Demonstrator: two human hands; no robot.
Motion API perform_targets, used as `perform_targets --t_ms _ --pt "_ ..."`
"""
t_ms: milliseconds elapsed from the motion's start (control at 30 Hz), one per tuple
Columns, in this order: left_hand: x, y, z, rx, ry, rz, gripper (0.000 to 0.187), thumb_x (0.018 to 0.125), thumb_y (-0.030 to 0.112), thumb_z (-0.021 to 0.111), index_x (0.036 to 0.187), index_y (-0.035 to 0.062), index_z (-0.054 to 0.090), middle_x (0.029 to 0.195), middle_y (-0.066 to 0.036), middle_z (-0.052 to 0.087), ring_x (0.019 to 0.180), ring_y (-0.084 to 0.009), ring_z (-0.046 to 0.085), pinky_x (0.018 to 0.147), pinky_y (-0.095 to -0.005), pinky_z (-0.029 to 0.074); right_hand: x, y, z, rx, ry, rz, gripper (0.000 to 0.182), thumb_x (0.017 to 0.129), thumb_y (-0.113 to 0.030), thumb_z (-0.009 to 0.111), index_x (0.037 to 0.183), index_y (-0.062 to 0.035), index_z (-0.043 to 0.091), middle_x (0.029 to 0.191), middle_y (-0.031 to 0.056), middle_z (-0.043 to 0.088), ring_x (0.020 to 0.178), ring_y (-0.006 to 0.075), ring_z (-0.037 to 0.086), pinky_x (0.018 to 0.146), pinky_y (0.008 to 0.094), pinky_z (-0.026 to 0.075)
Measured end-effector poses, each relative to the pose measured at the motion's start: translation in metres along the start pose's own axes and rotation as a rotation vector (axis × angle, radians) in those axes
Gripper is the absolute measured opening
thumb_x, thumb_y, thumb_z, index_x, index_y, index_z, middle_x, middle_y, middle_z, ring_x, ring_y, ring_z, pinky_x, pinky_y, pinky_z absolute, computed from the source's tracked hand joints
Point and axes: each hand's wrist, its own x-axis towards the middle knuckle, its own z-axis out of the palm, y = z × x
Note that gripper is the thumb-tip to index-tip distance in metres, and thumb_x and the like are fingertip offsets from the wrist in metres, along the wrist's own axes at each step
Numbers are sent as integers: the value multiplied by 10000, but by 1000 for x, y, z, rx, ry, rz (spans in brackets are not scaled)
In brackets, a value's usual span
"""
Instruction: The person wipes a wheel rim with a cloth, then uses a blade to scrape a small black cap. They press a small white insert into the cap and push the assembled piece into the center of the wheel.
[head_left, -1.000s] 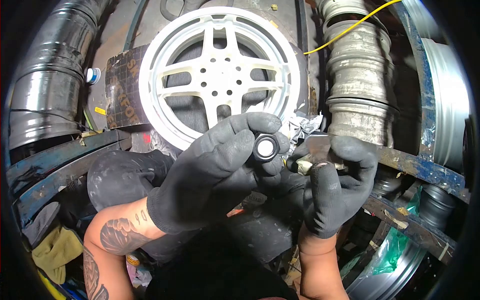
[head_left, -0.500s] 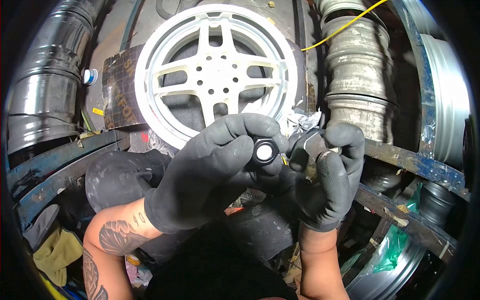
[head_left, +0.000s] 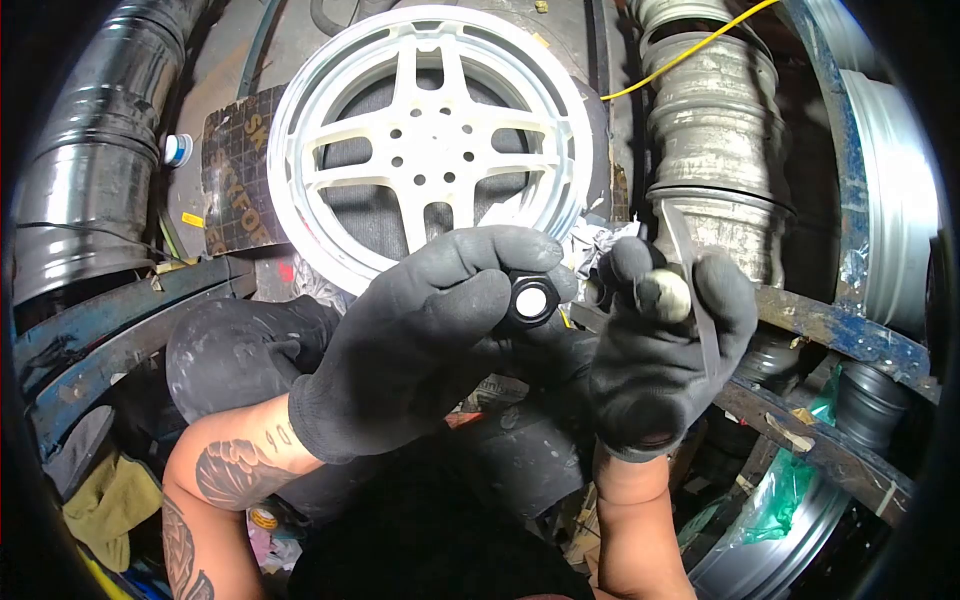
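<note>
My left hand (head_left: 400,340), in a dark grey work glove, pinches a black hex-shaped nut (head_left: 534,300) between thumb and fingers. A round white centre shows in its face, which points up at me. To the right, my right hand (head_left: 660,350), gloved alike, is curled around a thin, flat grey strip (head_left: 690,270) that stands on edge between the fingers. A pale cream patch (head_left: 668,297) covers the tip of the thumb. Just beyond both hands, a white wheel rim (head_left: 435,150) with paired spokes lies flat, its near edge partly hidden behind my left hand.
Stacked metal rims stand on the left (head_left: 95,190) and right (head_left: 715,130). A printed board (head_left: 240,170) lies beside the white rim. Crumpled paper (head_left: 597,240) sits at its right edge. Blue metal rails (head_left: 840,325) flank me, and a yellow cable (head_left: 690,50) crosses at upper right.
My right hand has moved away to the right from the nut and turned, so the strip now stands upright at its full length. The left hand still holds the nut in place.
</note>
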Motion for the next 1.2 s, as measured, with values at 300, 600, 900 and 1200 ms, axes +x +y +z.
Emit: perform_targets --t_ms 300,600,900,1200 --pt "2 -5 -13 779 -98 335 326 921 62 554 1222 56 429 1054 -94 587 942 -204 612 795 -285 514 12 -3 -9 -130 -245 -30 480 975 -510 441 1157 -67 482 1120 151 578 1028 287 587 950 435 468" --pt "-3 2 -4 351 0 184 351 880 5 555 1212 -2 442 976 -90 595 886 -190 625 775 -288 523 7 -7 3 -146 -232 -80 343 860 -304 582 1062 -27 588 1071 166 625 1005 295 611 944 420 473" --pt "-4 3 5 54 25 114 353 856 -68 521 1200 -49 443 920 -84 601 819 -129 631 700 -243 524 2 -18 1 -239 -258 -4 273 727 -91 664 984 -8 705 1008 156 701 960 292 651 913 386 489" --pt "-3 -7 0 194 -16 269 333 883 -40 505 1213 -19 465 930 -77 613 817 -133 643 661 -227 514 1 -16 7 -122 -161 -5 260 735 -57 661 988 4 676 1017 133 682 954 246 637 921 371 481"
